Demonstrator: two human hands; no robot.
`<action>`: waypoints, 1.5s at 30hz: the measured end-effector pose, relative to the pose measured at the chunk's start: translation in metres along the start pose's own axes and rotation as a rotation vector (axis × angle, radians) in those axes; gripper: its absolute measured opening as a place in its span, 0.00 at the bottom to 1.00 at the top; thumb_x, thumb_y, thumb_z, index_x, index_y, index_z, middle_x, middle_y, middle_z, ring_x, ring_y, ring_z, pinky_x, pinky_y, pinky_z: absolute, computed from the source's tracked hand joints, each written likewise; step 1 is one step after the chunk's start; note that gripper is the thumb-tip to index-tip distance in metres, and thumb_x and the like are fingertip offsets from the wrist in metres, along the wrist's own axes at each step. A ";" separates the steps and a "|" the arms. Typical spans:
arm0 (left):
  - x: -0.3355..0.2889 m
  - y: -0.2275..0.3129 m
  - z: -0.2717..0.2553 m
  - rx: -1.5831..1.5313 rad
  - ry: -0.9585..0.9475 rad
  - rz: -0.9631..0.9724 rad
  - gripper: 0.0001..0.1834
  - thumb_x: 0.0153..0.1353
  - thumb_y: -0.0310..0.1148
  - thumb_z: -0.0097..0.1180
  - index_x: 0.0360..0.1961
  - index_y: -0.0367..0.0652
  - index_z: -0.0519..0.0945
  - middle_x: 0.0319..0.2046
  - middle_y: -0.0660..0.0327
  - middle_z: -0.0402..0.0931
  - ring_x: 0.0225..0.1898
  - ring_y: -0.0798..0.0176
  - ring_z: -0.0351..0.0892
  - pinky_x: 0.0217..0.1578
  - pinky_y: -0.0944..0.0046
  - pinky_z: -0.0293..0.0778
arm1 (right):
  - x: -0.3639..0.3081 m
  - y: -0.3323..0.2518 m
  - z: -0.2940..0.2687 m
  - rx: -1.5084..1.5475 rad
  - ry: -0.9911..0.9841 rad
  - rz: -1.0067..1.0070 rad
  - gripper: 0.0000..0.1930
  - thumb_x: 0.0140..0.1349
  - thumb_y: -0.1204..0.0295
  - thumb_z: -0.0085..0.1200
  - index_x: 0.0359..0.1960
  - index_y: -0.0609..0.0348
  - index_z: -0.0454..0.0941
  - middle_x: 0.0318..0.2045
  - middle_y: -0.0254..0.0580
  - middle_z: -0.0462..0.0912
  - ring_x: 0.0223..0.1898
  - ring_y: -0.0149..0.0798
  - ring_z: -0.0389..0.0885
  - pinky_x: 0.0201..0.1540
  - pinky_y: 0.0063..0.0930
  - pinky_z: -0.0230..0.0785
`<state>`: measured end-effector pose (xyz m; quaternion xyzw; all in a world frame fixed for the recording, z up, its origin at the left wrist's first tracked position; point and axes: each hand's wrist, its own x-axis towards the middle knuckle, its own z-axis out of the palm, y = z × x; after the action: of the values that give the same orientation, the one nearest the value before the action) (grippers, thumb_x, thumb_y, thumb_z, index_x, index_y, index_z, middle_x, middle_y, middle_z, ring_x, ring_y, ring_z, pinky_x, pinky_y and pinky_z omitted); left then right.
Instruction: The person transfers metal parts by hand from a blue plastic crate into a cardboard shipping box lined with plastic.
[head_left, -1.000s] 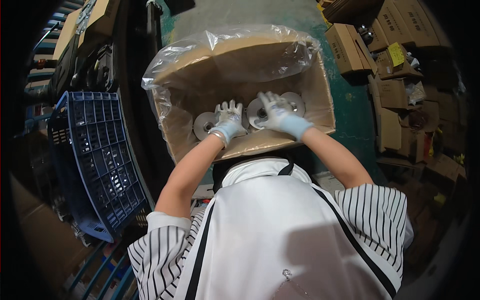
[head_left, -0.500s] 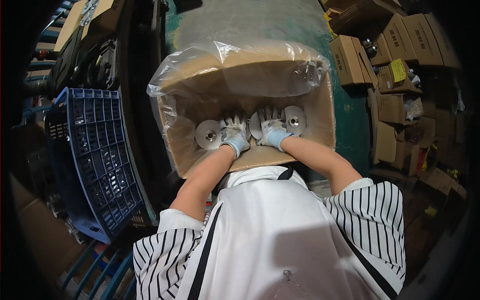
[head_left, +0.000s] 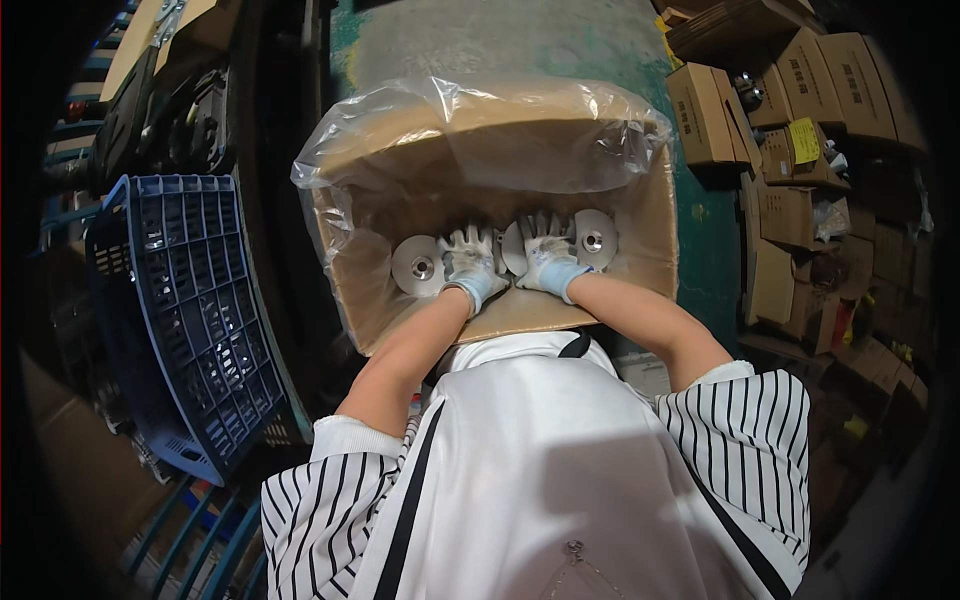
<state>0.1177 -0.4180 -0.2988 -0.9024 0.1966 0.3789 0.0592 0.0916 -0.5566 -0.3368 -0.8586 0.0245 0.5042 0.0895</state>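
Note:
Both of my hands, in grey-and-white gloves with light blue cuffs, reach down into a cardboard box [head_left: 335, 260] lined with clear plastic film [head_left: 385, 135]. My left hand [head_left: 472, 263] lies flat with its fingers stretched out, next to a round silver metal disc [head_left: 405, 262] with a raised hub. Fingers also spread, my right hand [head_left: 548, 257] rests between a second disc [head_left: 598, 230] on its right and a third disc [head_left: 513, 250] that shows partly on its left. What lies under both palms is hidden.
A blue plastic crate [head_left: 190, 290] stands tilted at the left, by dark machinery [head_left: 205, 125]. Stacked cartons [head_left: 700, 115] and opened boxes [head_left: 785, 215] with parts in plastic bags line the right side. Green floor [head_left: 705, 240] shows beside the box.
The view has shifted slightly. My hands stay in nearly the same place on the discs; the right fingers look a little closer together.

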 end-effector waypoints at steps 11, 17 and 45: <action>-0.011 -0.007 0.001 -0.075 0.020 0.039 0.58 0.35 0.60 0.65 0.66 0.47 0.53 0.65 0.51 0.51 0.64 0.45 0.50 0.62 0.35 0.43 | -0.052 -0.011 -0.029 -0.096 0.356 -0.018 0.57 0.40 0.42 0.63 0.67 0.64 0.50 0.64 0.59 0.58 0.66 0.55 0.56 0.65 0.53 0.48; -0.017 -0.006 -0.009 -0.006 0.166 0.116 0.59 0.36 0.60 0.65 0.66 0.45 0.52 0.63 0.48 0.52 0.64 0.45 0.51 0.62 0.42 0.46 | -0.057 0.049 -0.058 -0.014 0.403 0.123 0.61 0.38 0.40 0.62 0.68 0.59 0.43 0.68 0.54 0.47 0.69 0.54 0.44 0.68 0.47 0.39; 0.122 -0.152 -0.002 -0.657 0.293 -0.004 0.49 0.48 0.59 0.58 0.63 0.34 0.59 0.58 0.42 0.66 0.59 0.45 0.66 0.57 0.57 0.66 | 0.050 0.116 -0.086 0.048 0.420 -0.144 0.31 0.54 0.49 0.52 0.56 0.54 0.71 0.57 0.48 0.72 0.56 0.50 0.70 0.59 0.38 0.61</action>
<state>0.2574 -0.3172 -0.3897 -0.9183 0.0687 0.2885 -0.2622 0.1745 -0.6830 -0.3544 -0.9419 -0.0067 0.3061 0.1384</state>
